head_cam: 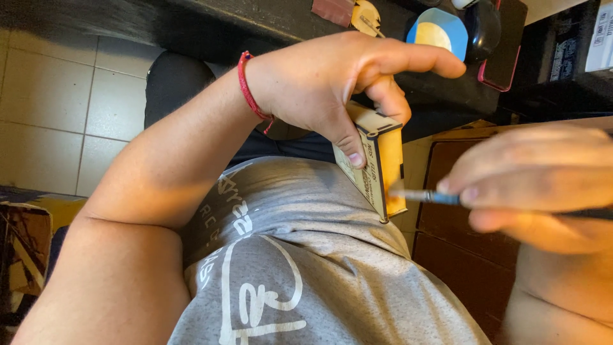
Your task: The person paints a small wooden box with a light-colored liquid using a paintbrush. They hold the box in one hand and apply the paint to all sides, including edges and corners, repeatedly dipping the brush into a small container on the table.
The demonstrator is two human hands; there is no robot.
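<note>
Pale square floor tiles [57,96] fill the left background; a dark desk top [255,25] runs across the upper frame, carrying a blue-and-cream round dish [437,30] and a dark phone with a pink edge [507,45]. Brown wooden drawer fronts [460,255] sit below the desk at right.

Left hand [332,86], red cord bracelet [248,89] at the wrist, is closed around a small flat wooden box painted yellow on one face [380,166]. Thumb lies on the pale lettered side, fingers wrap the far side. Box is held upright in the air above the grey printed T-shirt [300,255], just in front of the desk edge.

Right hand [536,185], blurred, is pinched shut on a thin brush with a metal ferrule [424,196]; the tip touches the yellow face near its lower end.

Judged handling: box looks light, rigid, thin-walled; the yellow face may be wet and slick, so the grip belongs on the unpainted sides and upper corner, as now. Brush is light and stiff; a pinch near the ferrule suits it.

Clearance: desk edge close behind the box, drawers close under the right hand; open room lies toward the lap and to the left
</note>
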